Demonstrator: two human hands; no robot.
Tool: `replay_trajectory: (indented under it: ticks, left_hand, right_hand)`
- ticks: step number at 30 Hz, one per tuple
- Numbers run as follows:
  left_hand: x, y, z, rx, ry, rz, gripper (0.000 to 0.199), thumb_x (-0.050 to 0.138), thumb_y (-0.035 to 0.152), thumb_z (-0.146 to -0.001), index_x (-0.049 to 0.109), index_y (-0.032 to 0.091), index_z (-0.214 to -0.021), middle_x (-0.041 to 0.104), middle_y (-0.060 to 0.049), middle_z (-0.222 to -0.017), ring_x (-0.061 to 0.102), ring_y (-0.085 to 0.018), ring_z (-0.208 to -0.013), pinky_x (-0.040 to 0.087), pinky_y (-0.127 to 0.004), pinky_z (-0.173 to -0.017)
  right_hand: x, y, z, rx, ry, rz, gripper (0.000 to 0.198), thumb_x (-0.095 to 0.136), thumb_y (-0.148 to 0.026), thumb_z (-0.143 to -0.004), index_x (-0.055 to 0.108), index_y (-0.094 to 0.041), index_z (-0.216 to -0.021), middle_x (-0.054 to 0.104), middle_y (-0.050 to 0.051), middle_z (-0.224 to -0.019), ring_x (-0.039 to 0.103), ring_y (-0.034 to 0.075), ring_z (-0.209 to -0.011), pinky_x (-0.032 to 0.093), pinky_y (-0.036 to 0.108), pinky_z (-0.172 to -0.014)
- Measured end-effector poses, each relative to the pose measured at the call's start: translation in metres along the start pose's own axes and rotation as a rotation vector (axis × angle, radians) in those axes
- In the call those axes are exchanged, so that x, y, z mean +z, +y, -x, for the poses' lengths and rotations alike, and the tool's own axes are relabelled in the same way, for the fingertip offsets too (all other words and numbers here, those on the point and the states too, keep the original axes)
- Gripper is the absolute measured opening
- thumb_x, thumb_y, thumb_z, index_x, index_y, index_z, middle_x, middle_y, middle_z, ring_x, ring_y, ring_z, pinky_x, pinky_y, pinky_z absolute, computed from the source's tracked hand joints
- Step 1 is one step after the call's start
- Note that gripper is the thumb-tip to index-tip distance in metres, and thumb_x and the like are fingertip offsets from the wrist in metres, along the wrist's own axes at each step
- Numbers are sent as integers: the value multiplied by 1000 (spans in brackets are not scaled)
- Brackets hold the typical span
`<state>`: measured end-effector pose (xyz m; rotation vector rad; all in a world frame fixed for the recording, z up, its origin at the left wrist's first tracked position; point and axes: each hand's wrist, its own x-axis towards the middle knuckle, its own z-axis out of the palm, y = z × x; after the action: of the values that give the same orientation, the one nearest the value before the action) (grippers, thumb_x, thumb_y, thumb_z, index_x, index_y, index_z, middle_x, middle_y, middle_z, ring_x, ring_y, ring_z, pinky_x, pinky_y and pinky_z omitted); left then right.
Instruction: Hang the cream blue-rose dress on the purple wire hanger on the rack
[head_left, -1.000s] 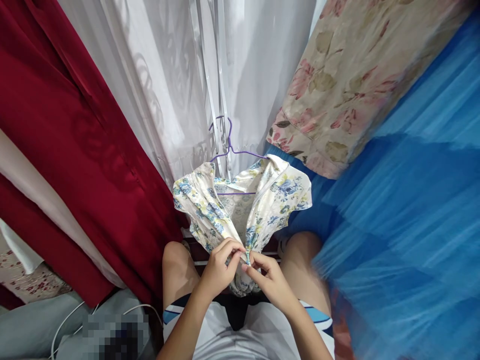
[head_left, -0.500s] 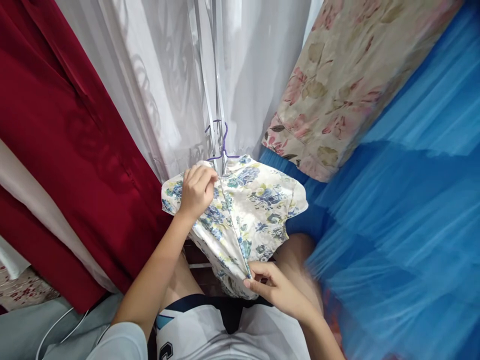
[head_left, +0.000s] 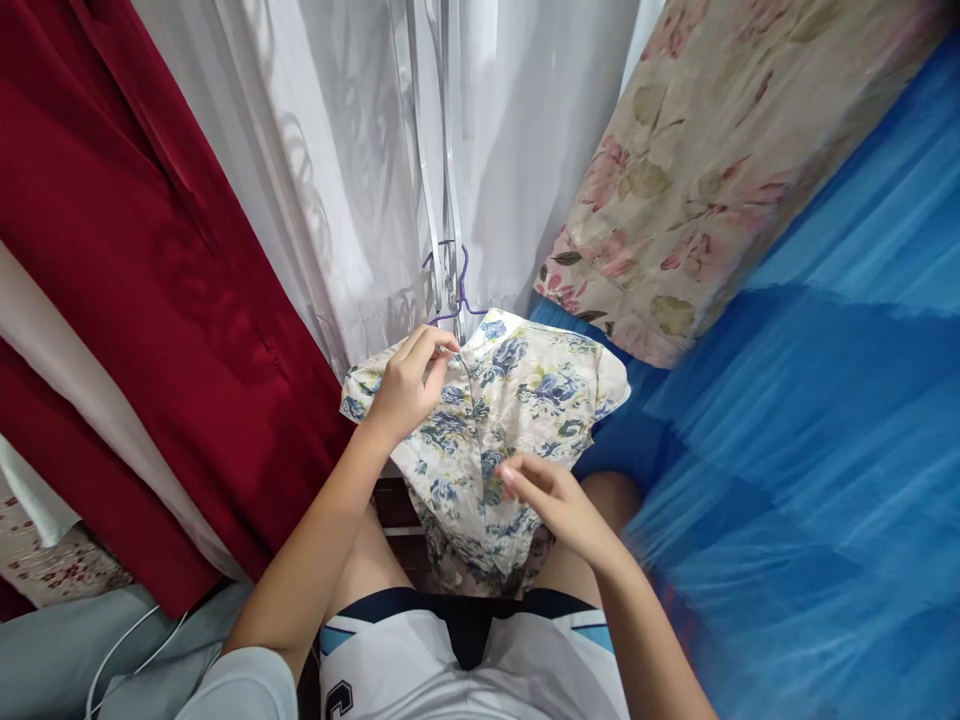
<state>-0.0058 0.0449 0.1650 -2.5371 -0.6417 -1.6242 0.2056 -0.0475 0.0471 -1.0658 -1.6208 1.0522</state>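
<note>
A white dress [head_left: 536,385] with blue flowers and short sleeves hangs in front of me on a purple hanger [head_left: 463,285]. A seam line runs down its middle from the neckline. At the top of that line, my left hand [head_left: 414,378] pinches the dress's neck edge. My right hand [head_left: 546,492] is closed in a pinch over the middle of the seam line. What its fingertips hold, if anything, is too small to make out. The lower part of the dress falls between my knees, in shadow.
White curtains [head_left: 360,150] hang behind, with pale straps [head_left: 427,150] running down to the hanger. Dark red cloth [head_left: 172,300] hangs at left. Beige floral fabric [head_left: 667,200] and blue tulle [head_left: 787,450] fill the right. Grey cloth with a white cable [head_left: 112,650] lies lower left.
My right hand has moved up the seam line from near its lower end to the middle. The dress front now lies flatter and less bunched. My left hand stays at the neckline.
</note>
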Motion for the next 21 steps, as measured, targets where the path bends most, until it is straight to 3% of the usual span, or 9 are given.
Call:
replay_trajectory:
  ticks: [5, 8, 12, 21]
  left_hand:
    - [-1, 8, 10, -38, -58, 46, 30, 54, 3, -90, 53, 23, -113, 64, -5, -110, 64, -16, -105, 54, -31, -94]
    - [-3, 6, 15, -77, -60, 84, 34, 54, 3, -90, 51, 23, -117, 65, -5, -111, 66, -15, -107, 55, -32, -96]
    - [-6, 6, 15, -62, -40, 59, 32, 55, 3, -90, 52, 23, -115, 66, -3, -107, 67, -14, -103, 55, -28, -94]
    - [-1, 14, 6, -25, -45, 31, 30, 52, 1, -90, 55, 23, -110, 66, -3, -103, 67, -14, -99, 55, -31, -92]
  right_hand:
    - [21, -50, -66, -199, 155, -179, 33, 55, -52, -93, 64, -20, -96, 63, 3, -80, 55, 16, -68, 45, 28, -61]
    - [30, -62, -90, -280, 216, -180, 32, 59, -50, -91, 63, -19, -88, 62, 3, -77, 55, 15, -66, 44, 27, -60]
    - [31, -67, -98, -379, 259, -91, 32, 58, -46, -92, 60, -18, -75, 59, 2, -69, 51, 14, -62, 40, 27, -58]
    - [27, -69, -96, -423, 369, 88, 34, 60, -48, -90, 54, -19, -75, 55, 0, -66, 46, 12, -57, 35, 24, -53]
